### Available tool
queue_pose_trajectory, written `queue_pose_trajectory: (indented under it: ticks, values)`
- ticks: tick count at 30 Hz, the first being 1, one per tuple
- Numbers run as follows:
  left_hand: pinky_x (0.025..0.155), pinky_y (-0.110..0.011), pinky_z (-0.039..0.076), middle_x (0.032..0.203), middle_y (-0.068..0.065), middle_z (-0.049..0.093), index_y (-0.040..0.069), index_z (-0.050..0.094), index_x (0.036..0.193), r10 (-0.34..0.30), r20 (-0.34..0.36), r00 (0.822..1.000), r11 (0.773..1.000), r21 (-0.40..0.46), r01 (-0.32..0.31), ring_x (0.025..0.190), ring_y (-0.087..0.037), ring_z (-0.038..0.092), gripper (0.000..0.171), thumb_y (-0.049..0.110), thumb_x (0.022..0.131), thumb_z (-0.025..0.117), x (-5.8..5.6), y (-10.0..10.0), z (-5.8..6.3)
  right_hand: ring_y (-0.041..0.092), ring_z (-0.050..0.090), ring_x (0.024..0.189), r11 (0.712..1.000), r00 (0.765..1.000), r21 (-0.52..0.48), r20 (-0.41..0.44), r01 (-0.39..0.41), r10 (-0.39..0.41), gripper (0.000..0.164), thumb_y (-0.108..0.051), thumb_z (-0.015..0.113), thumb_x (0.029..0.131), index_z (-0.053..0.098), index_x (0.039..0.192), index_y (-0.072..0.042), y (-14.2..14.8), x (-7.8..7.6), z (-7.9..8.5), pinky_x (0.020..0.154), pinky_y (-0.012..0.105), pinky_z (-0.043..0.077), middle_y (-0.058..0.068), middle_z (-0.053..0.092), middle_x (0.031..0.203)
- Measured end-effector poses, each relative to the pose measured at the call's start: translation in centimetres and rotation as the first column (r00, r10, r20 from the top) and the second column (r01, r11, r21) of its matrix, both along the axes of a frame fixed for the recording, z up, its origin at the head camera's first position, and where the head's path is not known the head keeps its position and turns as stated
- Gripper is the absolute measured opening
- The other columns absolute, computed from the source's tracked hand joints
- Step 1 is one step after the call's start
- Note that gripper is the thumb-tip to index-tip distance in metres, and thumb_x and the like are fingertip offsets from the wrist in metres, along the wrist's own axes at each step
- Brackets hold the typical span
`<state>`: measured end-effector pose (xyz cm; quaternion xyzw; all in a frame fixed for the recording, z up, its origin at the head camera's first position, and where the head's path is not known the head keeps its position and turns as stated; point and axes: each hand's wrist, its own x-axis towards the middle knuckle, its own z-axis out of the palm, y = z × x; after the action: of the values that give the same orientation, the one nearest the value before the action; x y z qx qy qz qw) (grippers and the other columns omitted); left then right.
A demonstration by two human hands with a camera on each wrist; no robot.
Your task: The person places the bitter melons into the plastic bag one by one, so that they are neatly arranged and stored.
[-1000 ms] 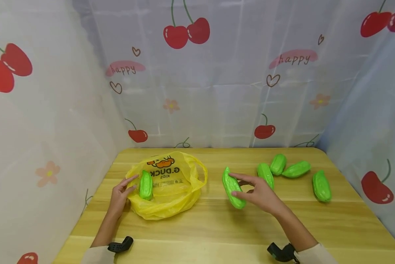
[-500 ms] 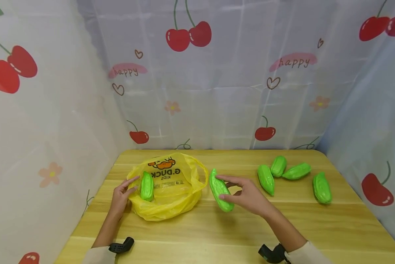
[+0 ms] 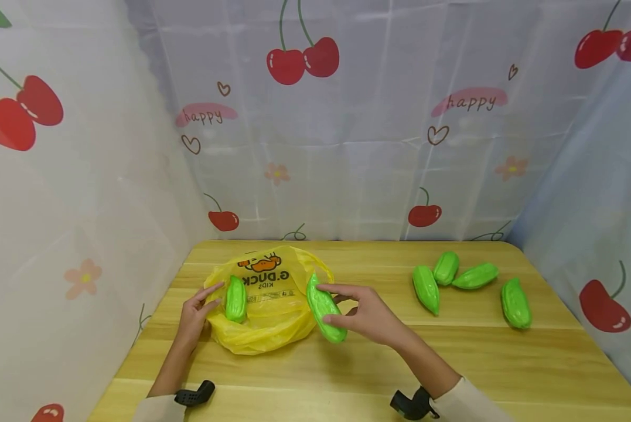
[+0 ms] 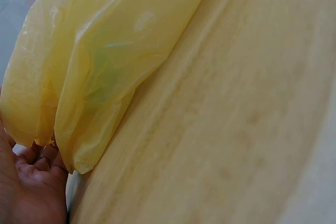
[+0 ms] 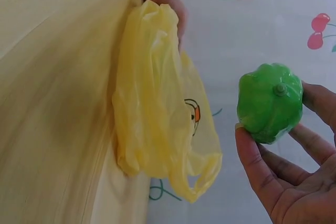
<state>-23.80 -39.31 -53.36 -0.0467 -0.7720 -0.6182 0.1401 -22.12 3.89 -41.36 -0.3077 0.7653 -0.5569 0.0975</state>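
Observation:
My right hand [image 3: 365, 313] pinches a glossy green bitter melon [image 3: 323, 310] between thumb and fingers, above the table at the right side of a yellow plastic bag [image 3: 273, 337]. Its lobed end with a small stem nub faces the camera in the right wrist view. My left hand [image 3: 193, 313] grips the bag's left edge, with the fingertips at the rim. Seen from the left wrist, that hand's fingers [image 4: 44, 158] curl by the gathered plastic. A second bitter melon [image 3: 235, 299] lies inside the open bag, showing through the plastic as a green patch.
Several more bitter melons lie on the right of the wooden table [image 3: 378, 375], one [image 3: 515, 303] apart from a loose cluster [image 3: 446, 268]. A cherry-printed curtain [image 3: 315, 146] encloses the table's back and sides. The bag's handle loop [image 5: 202, 184] sticks out at its right.
My right hand has carried its bitter melon leftward from beside the cluster to the bag's right edge. The left hand stays at the bag's left edge.

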Motion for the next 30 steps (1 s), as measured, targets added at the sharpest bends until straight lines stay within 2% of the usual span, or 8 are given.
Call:
queue_pose_trajectory:
  ticks: [10, 17, 23, 30]
  values:
    - [0.109, -0.003, 0.019, 0.145, -0.036, 0.046, -0.015, 0.052, 0.139, -0.012, 0.004, 1.0, 1.0, 0.003, 0.012, 0.153, -0.038, 0.016, 0.041, -0.002, 0.101, 0.058, 0.8, 0.8, 1.6, 0.03, 0.063, 0.108, 0.999, 0.999, -0.002, -0.003, -0.032, 0.032, 0.056, -0.017, 0.083, 0.087, 0.064, 0.14, -0.019, -3.0, -0.2, 0.0, 0.07, 0.031, 0.061, 0.007, 0.061, 0.14]
    - [0.108, -0.002, 0.018, 0.146, -0.031, 0.049, -0.009, 0.054, 0.141, -0.002, 0.01, 1.0, 1.0, 0.004, 0.002, 0.154, -0.032, 0.015, 0.042, 0.004, 0.101, 0.061, 0.2, 0.2, 0.4, 0.027, 0.064, 0.108, 0.999, 0.999, 0.012, 0.017, -0.041, 0.041, 0.057, -0.018, 0.083, 0.086, 0.065, 0.139, -0.022, -4.5, -0.6, -0.4, 0.071, 0.03, 0.061, 0.003, 0.063, 0.138]
    - [0.108, -0.002, 0.02, 0.146, -0.029, 0.051, -0.007, 0.056, 0.14, -0.013, -0.007, 1.0, 1.0, 0.006, 0.013, 0.154, -0.032, 0.017, 0.043, 0.008, 0.101, 0.063, 0.1, 0.0, 0.1, 0.029, 0.063, 0.11, 0.999, 0.999, -0.001, 0.024, -0.043, 0.043, 0.059, -0.018, 0.082, 0.088, 0.061, 0.143, -0.019, -5.3, -0.6, -0.7, 0.076, 0.03, 0.06, 0.005, 0.061, 0.141]
    - [0.109, -0.003, 0.019, 0.145, -0.036, 0.046, -0.014, 0.052, 0.139, -0.023, 0.013, 1.0, 1.0, 0.009, 0.023, 0.153, -0.038, 0.016, 0.042, 0.001, 0.101, 0.059, 1.4, 1.2, 2.5, 0.021, 0.063, 0.111, 0.999, 1.0, 0.039, 0.001, -0.017, 0.017, 0.063, -0.022, 0.083, 0.087, 0.059, 0.145, -0.022, -6.4, -1.2, -1.2, 0.084, 0.031, 0.057, -0.003, 0.062, 0.14]
